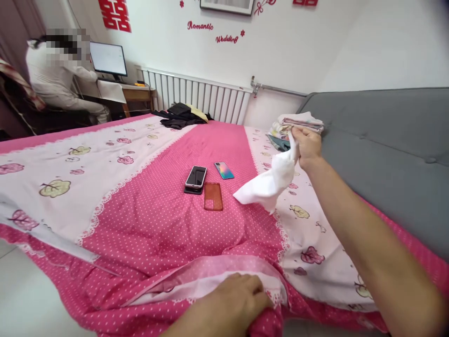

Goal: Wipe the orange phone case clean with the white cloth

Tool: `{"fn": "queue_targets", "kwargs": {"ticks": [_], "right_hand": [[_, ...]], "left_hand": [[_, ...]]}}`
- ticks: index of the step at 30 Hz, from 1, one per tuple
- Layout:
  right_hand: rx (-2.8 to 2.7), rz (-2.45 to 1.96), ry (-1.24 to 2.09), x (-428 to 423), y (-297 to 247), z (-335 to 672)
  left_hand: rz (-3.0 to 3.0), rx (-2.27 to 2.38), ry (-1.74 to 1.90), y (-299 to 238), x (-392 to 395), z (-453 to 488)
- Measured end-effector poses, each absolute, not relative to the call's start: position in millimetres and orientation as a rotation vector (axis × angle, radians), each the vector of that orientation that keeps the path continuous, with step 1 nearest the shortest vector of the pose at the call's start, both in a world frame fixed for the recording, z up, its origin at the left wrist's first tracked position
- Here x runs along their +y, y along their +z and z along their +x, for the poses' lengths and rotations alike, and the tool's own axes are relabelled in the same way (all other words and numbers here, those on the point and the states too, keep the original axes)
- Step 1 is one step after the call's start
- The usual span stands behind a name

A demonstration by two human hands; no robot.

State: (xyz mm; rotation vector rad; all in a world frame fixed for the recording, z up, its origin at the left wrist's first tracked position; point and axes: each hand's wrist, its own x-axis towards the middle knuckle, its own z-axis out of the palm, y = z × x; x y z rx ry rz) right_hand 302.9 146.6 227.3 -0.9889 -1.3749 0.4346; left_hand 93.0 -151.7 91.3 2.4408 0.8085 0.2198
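My right hand (307, 144) is closed on one end of a white cloth (271, 180), which hangs down and to the left over the bed. Just behind that hand sits a stack of folded cloths (280, 128). My left hand (242, 299) lies on the near edge of the bed, its fingers bent a little over the rumpled pink bedding (150, 248); nothing shows in it. Farther in lie a phone (196, 177) on top of a dark flat item, a phone-shaped piece with a shiny rainbow back (223, 170), and a reddish-brown phone case (213, 196).
A grey padded headboard (382, 135) borders the bed on the right. Dark clothes (180, 114) are heaped at the far side, before a white radiator (196, 91). At the back left, a person (59, 79) sits at a desk with a monitor (108, 58).
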Motion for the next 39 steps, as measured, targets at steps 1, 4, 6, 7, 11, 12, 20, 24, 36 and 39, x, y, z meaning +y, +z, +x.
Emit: {"fn": "queue_targets", "kwargs": {"ticks": [1,4,6,7,11,12,20,24,36,39], "right_hand": [[-1.303,-0.913,0.605,142.9,230.6,295.1],[-1.282,-0.807,0.912,124.7,221.3,271.5],[-1.310,-0.805,1.028,112.4,206.2,259.8],[-1.327,-0.812,1.078,107.5,198.3,255.4],[-1.369,-0.861,1.235,98.5,171.9,240.6],[-1.374,-0.877,1.277,98.5,166.8,235.5],[-1.408,-0.850,1.642,109.3,131.3,164.2],[-1.383,-0.788,1.515,120.5,111.5,143.4],[-1.060,-0.958,1.238,139.9,81.7,179.7],[-1.044,-0.987,1.227,140.1,84.5,186.6]], "left_hand": [[2.374,0.740,0.227,97.0,-148.0,85.1],[2.170,0.773,0.303,112.8,-132.0,58.2],[2.038,1.001,0.386,118.5,-116.2,39.1],[1.981,1.139,0.464,119.3,-106.4,29.9],[1.743,1.582,0.700,111.4,-57.4,1.7],[1.714,1.630,0.768,108.2,-44.3,-1.8],[1.358,1.209,1.149,76.4,33.0,25.5],[1.346,1.018,1.172,46.8,44.7,38.1],[1.923,1.086,0.989,38.6,22.9,35.7],[1.959,1.109,0.976,35.9,20.0,35.1]]}}
